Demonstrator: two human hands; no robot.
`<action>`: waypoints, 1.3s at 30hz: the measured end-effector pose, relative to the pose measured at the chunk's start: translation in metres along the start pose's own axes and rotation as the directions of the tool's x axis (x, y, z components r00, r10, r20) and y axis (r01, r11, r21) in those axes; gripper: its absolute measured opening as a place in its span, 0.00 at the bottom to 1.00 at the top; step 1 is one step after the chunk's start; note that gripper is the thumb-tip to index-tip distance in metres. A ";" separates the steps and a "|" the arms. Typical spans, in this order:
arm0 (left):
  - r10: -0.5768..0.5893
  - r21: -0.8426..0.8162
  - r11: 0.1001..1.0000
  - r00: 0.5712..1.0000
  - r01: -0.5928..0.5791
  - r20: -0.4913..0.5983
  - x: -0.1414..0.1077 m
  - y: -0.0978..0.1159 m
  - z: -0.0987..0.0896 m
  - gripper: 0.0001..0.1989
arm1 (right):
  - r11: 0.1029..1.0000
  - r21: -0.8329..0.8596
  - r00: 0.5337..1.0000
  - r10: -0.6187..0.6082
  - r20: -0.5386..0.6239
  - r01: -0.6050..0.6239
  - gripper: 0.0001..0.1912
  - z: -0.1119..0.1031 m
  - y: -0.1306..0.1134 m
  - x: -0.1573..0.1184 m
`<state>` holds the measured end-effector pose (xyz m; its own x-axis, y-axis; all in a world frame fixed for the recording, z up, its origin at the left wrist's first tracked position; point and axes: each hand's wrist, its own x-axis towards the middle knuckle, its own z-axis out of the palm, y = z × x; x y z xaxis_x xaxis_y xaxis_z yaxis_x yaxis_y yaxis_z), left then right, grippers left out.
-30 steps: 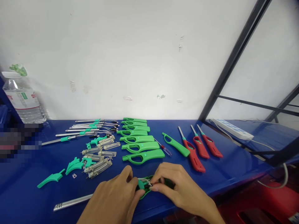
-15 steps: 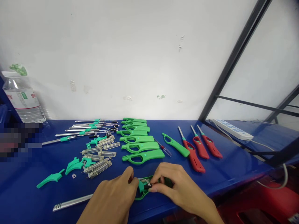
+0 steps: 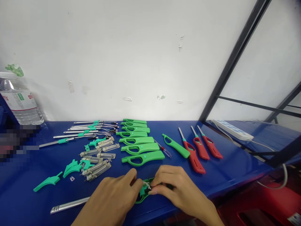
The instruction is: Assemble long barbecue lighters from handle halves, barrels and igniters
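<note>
Near the table's front edge lies an open green lighter shell (image 3: 141, 199), its inside facing up, with white wires and a teal piece (image 3: 142, 190) in it. My left hand (image 3: 115, 194) is closed on the shell's left end; the metal lighter tube (image 3: 70, 205) sticks out to its left. On the right part, my right hand (image 3: 177, 188) pinches at a small black part beside the wires, thumb and fingers close together. Both hands hide much of the shell. Beyond them, several green shell halves (image 3: 143, 158) lie in a column.
To the left are clear fuel tanks (image 3: 98, 171), teal triggers (image 3: 48, 182) and wired metal tubes (image 3: 56, 142). On the right lie a screwdriver (image 3: 166, 152), a single green shell (image 3: 176, 146) and three red lighters (image 3: 194, 159). A water bottle (image 3: 21, 106) and power strip (image 3: 232, 130) stand farther out.
The view has shifted slightly, so the table things appear a little farther left. Both hands stay at the green shell with nearly the same grip.
</note>
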<state>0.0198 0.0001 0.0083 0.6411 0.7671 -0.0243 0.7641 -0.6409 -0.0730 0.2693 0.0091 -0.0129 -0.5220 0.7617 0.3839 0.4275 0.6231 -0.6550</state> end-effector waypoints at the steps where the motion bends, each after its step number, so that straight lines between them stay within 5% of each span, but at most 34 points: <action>1: 0.007 -0.013 1.000 1.000 -0.007 -0.002 -0.001 0.000 0.000 0.29 | 1.000 -0.001 1.000 -0.002 0.000 0.002 0.21 0.000 0.000 0.000; 12: 0.023 -0.010 1.000 0.994 -0.022 0.110 0.003 0.002 -0.004 0.36 | 0.999 -0.038 1.000 0.003 0.004 -0.003 0.11 0.000 0.000 -0.003; 32: 0.032 0.014 0.999 0.999 -0.032 -0.002 0.000 0.002 -0.002 0.37 | 0.985 -0.170 0.999 -0.023 0.030 0.028 0.10 0.002 -0.001 -0.007; 39: -0.058 -0.134 0.988 0.985 0.080 0.163 -0.005 -0.003 -0.014 0.41 | 0.971 -0.234 0.997 -0.041 0.058 0.053 0.14 0.001 -0.004 -0.006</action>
<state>0.0149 -0.0021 0.0229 0.5758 0.7971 -0.1821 0.8156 -0.5755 0.0599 0.2701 0.0014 -0.0132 -0.5808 0.7242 0.3717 0.5600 0.6869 -0.4633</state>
